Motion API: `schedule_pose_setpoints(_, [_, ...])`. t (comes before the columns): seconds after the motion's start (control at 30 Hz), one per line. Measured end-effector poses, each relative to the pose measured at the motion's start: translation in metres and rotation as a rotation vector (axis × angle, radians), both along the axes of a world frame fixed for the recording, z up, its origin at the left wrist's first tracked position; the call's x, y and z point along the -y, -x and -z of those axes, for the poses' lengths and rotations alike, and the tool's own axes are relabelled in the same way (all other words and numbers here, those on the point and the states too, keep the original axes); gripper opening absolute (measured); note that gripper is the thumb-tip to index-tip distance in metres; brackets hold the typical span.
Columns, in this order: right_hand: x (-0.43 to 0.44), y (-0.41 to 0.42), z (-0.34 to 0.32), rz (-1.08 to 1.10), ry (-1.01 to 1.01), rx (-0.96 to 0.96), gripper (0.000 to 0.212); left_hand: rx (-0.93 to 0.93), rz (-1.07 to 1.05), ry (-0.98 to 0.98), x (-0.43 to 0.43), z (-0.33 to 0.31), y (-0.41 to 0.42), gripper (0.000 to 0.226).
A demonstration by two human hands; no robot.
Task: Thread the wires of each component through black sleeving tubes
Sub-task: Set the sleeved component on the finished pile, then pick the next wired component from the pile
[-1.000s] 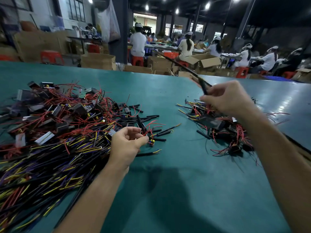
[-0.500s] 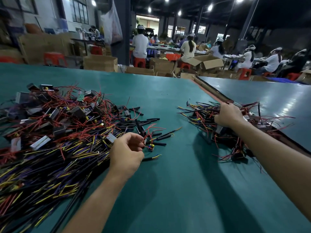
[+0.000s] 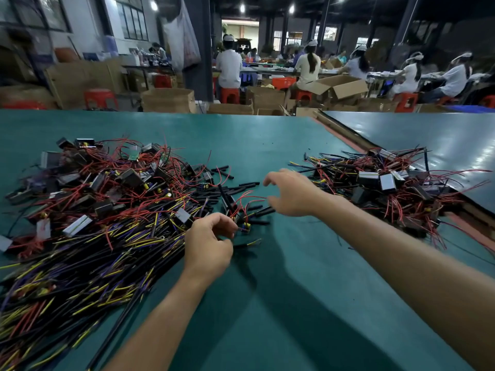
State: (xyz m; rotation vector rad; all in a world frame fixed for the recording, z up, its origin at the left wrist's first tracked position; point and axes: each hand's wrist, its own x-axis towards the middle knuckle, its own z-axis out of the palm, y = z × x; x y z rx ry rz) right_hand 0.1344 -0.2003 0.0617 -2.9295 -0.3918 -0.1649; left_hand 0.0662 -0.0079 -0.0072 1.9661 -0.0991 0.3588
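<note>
Left hand curls at the near edge of the left heap, pinching a small component whose red wires loop toward the right hand, which hovers open, gripping nothing, above loose tubes on the worktop. Risk: the wires look tangled with neighbours, so lifting could drag others along, and splayed ends may snag a tube's mouth. Fingers half hide the pinch; the right hand is blurred; the heap runs off the left edge

components left – sleeving tubes between – finished pile right
</note>
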Motion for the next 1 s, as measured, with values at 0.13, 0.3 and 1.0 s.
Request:
schedule_pose_setpoints(0.13, [-0.052, 0.006, 0.006, -0.111, -0.097, -0.069, 0.035, -0.023, 0.005, -0.002, -0.002, 0.000, 0.000, 0.043])
schedule_pose_setpoints(0.3, [-0.073, 0.006, 0.015, -0.156, -0.085, -0.122, 0.009, -0.031, 0.017, 0.017, -0.002, -0.002, -0.001, 0.044])
schedule_pose_setpoints(1.0, [-0.045, -0.013, 0.029, 0.141, -0.576, -0.028, 0.016, -0.234, -0.059, -0.001, -0.007, 0.002, -0.009, 0.059])
